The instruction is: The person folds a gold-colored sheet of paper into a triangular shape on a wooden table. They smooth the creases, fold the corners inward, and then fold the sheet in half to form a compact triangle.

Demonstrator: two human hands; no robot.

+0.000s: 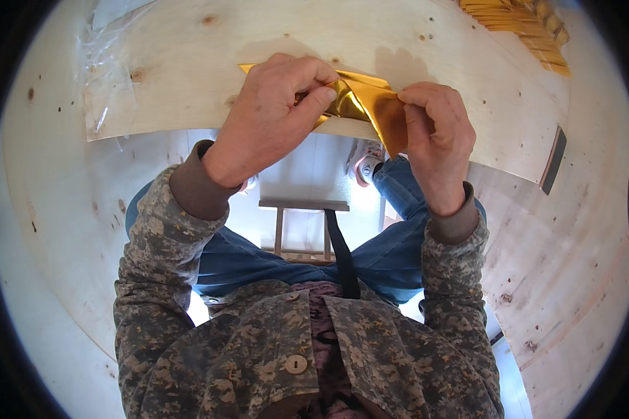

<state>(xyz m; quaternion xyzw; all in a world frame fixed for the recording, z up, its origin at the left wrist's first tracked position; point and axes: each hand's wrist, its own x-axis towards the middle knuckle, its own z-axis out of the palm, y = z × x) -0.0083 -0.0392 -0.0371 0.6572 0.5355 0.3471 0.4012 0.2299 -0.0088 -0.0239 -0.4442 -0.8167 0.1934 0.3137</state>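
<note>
A sheet of shiny gold foil paper [383,106] is stretched between my two hands, over the front edge of the wooden table. My left hand [276,105] pinches it near its middle with thumb and forefinger. One pointed gold corner sticks out behind that hand. My right hand [439,136] grips the right edge of the sheet between thumb and fingers. The paper is folded over itself, with a bright mirror-like face on the left and a duller face on the right. My left fingers and palm hide part of it.
Pleated gold paper pieces [521,28] lie in a stack at the far right of the wooden table [189,77]. Clear plastic film [108,84] rests at the left. A dark strip [553,160] sits at the right front edge. A wooden frame [304,206] is between my legs.
</note>
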